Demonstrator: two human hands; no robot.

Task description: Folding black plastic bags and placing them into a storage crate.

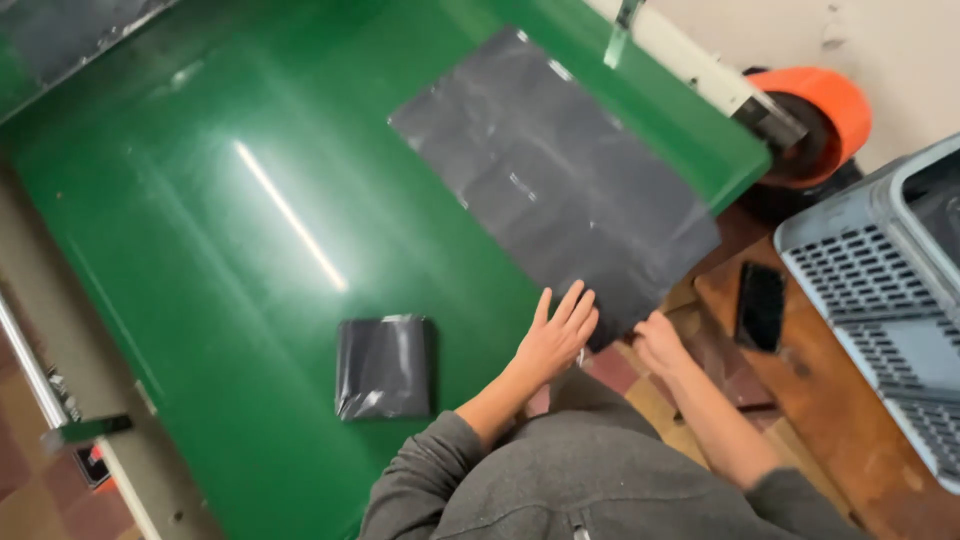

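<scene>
1. The left hand (556, 338) lies flat on the near corner of a dark grey plastic bag (555, 180). Its fingers are spread and pressed onto the film; nothing is clenched inside it.
2. The right hand (660, 342) pinches the same bag at its near edge, right where the sheet hangs over the table's rim. Thumb and fingers close on the film, though the exact contact is partly hidden by the edge.
3. The bag is spread out flat, lying at an angle across the green table (230, 200), with its far end near the table's far border and its near corner touching both hands.
4. Just left of the left hand, apart from it, a second dark bag, folded into a small square packet (384, 367), rests on the green surface.
5. Right of the table stands a grey slotted plastic crate (880, 290) on a brown wooden surface (850, 440). Only a dark patch shows inside its upper part; what it holds cannot be told.
6. A black flat rectangular object (761, 306) lies on the wood between the crate and the right hand.
7. An orange roll (815, 120) sits beyond the table's far right corner, next to a black base.
8. Grey sleeves cover both forearms down to the elbows.
</scene>
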